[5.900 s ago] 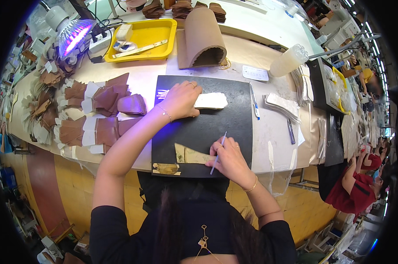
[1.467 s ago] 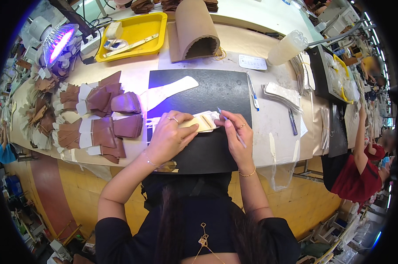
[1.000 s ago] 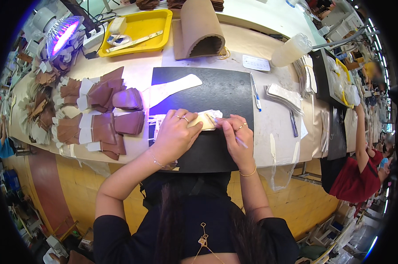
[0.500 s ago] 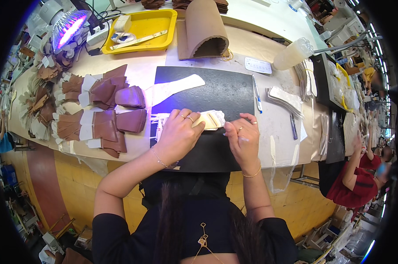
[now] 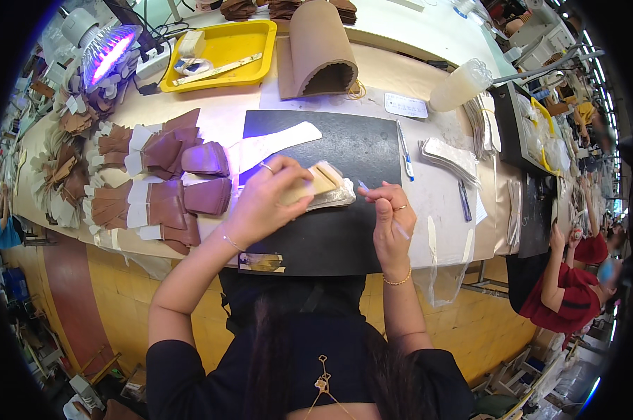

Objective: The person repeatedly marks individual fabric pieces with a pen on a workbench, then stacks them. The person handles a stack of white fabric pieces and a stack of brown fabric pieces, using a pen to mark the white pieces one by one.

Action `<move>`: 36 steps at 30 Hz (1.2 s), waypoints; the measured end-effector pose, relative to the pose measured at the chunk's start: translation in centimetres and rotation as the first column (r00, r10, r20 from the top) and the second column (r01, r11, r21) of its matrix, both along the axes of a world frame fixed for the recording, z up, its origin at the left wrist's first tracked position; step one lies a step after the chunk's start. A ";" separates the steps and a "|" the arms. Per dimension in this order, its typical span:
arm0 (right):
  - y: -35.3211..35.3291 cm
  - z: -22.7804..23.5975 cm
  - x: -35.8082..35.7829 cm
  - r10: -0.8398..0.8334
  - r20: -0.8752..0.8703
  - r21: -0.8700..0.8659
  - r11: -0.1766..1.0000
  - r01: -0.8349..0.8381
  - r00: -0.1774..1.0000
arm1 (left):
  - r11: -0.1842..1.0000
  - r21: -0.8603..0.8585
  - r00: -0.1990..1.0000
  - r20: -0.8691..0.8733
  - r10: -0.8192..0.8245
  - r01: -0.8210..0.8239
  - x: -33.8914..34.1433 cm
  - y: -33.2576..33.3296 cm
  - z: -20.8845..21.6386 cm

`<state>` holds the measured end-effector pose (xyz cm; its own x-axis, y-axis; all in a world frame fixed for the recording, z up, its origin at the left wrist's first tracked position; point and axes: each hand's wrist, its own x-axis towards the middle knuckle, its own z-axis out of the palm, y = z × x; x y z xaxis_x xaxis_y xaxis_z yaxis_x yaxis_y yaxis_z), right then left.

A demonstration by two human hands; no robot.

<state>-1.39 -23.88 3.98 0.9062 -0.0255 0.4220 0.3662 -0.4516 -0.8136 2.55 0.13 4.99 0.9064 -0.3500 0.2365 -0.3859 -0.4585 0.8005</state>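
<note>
Template (image 5: 325, 179), cream and slotted, is pinched in the left hand (image 5: 267, 201) over a pale stack (image 5: 339, 199) on the black mat (image 5: 316, 245). From where I stand it looks light and stiff, best taken by its edges. The right hand (image 5: 393, 222) grips a slim pen (image 5: 401, 230).

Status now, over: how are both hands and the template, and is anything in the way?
Left hand gripping template, white stack beneath. Right hand holding pen, tip off template. No obstruction seen between them.

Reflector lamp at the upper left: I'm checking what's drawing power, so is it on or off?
On: the reflector lamp glows violet-white, and violet light tints the brown stack.
</note>
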 end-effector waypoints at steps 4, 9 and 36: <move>0.6 -0.2 -0.1 0.072 -0.023 -0.010 0.997 -0.072 0.997 | 0.999 -0.028 0.997 -0.077 0.014 -0.016 1.7 1.4 0.9; 1.6 -0.4 0.0 0.084 -0.053 0.078 0.994 -0.080 0.995 | 0.998 -0.062 0.967 -0.253 -0.029 0.014 1.9 1.3 0.9; 3.1 -1.4 0.2 -0.005 -0.073 -0.019 1.000 0.004 0.997 | 0.953 0.301 0.999 -0.007 0.031 -0.028 9.1 2.3 0.5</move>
<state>-1.20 -20.75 2.56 0.9345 -0.0220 0.3552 0.3042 -0.4688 -0.8293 11.62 2.47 5.51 0.9193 -0.3766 0.1141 -0.3605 -0.6898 0.6278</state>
